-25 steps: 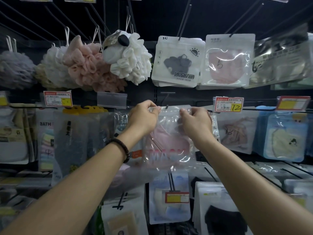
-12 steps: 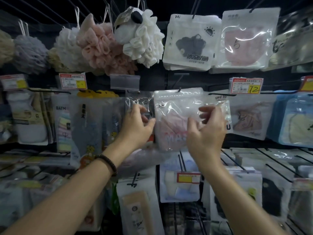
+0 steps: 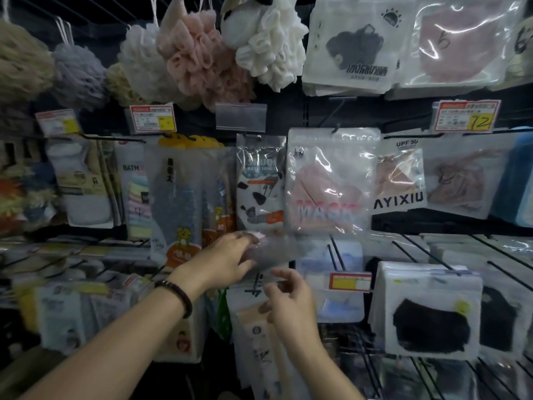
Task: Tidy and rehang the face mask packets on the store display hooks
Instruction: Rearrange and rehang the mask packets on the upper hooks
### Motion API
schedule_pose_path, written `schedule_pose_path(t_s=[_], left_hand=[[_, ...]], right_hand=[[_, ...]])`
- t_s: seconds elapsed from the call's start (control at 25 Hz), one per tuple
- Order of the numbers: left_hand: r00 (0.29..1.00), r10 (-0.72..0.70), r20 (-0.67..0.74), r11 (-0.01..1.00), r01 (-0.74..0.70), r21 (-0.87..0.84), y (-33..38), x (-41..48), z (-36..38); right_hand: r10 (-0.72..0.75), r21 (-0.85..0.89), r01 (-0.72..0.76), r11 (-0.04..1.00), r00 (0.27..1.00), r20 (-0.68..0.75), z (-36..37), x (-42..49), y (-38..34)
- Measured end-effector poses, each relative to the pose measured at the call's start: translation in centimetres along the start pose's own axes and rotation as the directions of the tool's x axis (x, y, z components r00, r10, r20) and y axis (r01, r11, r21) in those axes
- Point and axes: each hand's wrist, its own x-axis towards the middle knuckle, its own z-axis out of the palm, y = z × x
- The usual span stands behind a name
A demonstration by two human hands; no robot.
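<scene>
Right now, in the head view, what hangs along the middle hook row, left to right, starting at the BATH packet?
BATH packet → tiger-print packet → cow-spotted packet → pink MASK packet → AYIXIU packet → brownish mask packet.

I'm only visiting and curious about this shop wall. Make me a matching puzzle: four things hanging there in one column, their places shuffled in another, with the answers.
Things
1. MASK packet
2. AYIXIU packet
3. white puff
4. 72 price tag

Places
A. middle row, just right of the MASK packet
B. top row, next to the pink puff
C. middle row, centre, on a hook
D. far right, above the middle row

Pairs: 1-C, 2-A, 3-B, 4-D.
</scene>
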Motion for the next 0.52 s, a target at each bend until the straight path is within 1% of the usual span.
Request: schedule_pose_path(t_s=[0.08, 0.24, 0.36, 0.52], left_hand=[[0.999, 0.043, 0.015, 0.999, -0.043, 0.000, -0.1, 0.4, 0.2], [0.999, 0.039, 0.037, 0.996, -0.036, -0.081, 0.1, 1.0, -0.1], [0.995, 0.003, 0.103, 0.998, 0.005, -0.070, -0.1, 1.4, -0.8], [0.991, -0.058, 0.119, 0.998, 0.060, -0.021, 0.3, 1.9, -1.4]], right_hand=[[0.073, 0.053, -0.073, 0.996, 0.997, 0.007, 0.4, 0.9, 0.0], [0.139, 0.125, -0.140, 0.982, 0.990, 0.012, 0.5, 1.9, 0.5], [0.155, 0.134, -0.152, 0.979, 0.988, -0.016, 0.3, 2.3, 1.3], [0.138, 0.159, -0.133, 0.978, 0.990, -0.016, -0.1, 2.9, 1.7]])
